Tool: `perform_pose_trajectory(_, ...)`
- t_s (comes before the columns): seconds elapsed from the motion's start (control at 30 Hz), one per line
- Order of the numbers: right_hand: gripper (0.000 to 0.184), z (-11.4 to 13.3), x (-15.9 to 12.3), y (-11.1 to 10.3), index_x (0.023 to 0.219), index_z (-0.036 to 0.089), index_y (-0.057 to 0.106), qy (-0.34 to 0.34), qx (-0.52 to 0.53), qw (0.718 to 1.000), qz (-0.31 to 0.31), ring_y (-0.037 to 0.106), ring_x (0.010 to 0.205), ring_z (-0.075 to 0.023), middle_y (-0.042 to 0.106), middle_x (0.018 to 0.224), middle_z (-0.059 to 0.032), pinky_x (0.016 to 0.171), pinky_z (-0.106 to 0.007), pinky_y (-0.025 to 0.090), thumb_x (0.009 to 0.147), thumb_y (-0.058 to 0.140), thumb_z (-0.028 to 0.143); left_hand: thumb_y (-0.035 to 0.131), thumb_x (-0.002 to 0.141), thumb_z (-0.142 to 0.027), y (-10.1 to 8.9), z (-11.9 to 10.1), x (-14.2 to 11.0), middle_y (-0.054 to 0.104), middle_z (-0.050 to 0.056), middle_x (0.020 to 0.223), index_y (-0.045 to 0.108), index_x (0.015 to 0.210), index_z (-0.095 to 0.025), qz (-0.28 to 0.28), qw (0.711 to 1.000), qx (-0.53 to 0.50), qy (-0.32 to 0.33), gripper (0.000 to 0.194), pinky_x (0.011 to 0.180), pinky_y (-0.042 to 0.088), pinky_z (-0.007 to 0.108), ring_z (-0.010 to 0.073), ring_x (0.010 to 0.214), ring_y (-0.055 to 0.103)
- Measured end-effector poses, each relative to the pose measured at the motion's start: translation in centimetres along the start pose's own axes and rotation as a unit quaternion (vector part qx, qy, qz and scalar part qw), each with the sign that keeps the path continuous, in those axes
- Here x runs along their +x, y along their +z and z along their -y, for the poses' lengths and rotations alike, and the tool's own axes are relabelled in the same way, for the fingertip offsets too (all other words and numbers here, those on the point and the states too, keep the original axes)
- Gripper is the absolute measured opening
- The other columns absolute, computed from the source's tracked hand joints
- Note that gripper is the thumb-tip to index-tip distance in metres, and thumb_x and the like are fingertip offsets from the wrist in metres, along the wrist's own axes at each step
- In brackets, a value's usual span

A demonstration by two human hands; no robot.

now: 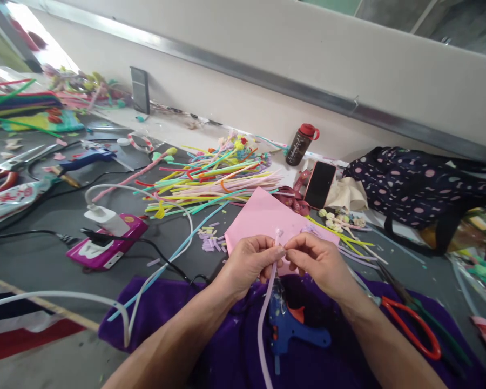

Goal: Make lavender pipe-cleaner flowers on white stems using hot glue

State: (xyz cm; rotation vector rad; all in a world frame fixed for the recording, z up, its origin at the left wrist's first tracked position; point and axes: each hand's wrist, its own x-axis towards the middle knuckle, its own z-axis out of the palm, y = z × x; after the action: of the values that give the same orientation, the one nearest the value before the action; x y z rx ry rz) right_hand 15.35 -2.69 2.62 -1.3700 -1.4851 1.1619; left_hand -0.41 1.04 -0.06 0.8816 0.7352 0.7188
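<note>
My left hand point(247, 265) pinches a pale lilac pipe cleaner point(262, 319) near its top. The rest of that stem hangs down towards me, and a small lilac tuft point(279, 233) shows at its upper end. Fingertips of my right hand point(318, 263) are pressed together right beside the left thumb; what lies between them is too small to make out. Both hands are over the near edge of a pink sheet point(251, 216). Below them a blue glue gun point(294, 330) lies on purple cloth point(146, 308). Short lilac cut pieces point(213, 243) are scattered left of the sheet.
Bundled coloured pipe cleaners point(210, 186) lie beyond. A magenta power strip point(109, 248) with trailing cables sits left. Red-handled scissors point(413, 327) lie near my right forearm. A phone point(321, 185), a dark bottle point(302, 145) and a patterned bag point(413, 183) stand at the back right.
</note>
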Motion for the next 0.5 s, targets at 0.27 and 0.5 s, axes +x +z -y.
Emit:
perform_pose_trajectory(0.27,0.016,-1.5,0.5,-0.1,0.071,0.016,0.054,0.037,0.119,0.991,0.052,0.042,0.044,-0.0055,0.051,0.053,0.0051,0.041,-0.016,0.029,0.081,0.058,0.028,0.066,0.071,-0.035,-0.1,-0.1,0.1,0.057,-0.001,0.056,0.055,0.065,-0.013,0.013,0.999,0.031,0.011,0.025,0.032,0.032,0.014,0.002,0.034,0.04)
perform_pose_trajectory(0.5,0.025,-2.9,1.1,-0.4,0.065,0.015,0.055,0.099,0.251,0.958,0.097,0.037,0.033,-0.0037,0.053,0.046,0.0046,0.034,-0.016,0.02,0.069,0.07,0.034,0.066,0.071,-0.035,0.0,0.1,-0.1,0.057,-0.002,0.056,0.053,0.066,-0.013,0.044,0.999,0.003,0.003,0.026,0.032,0.032,0.014,0.0017,0.033,0.04)
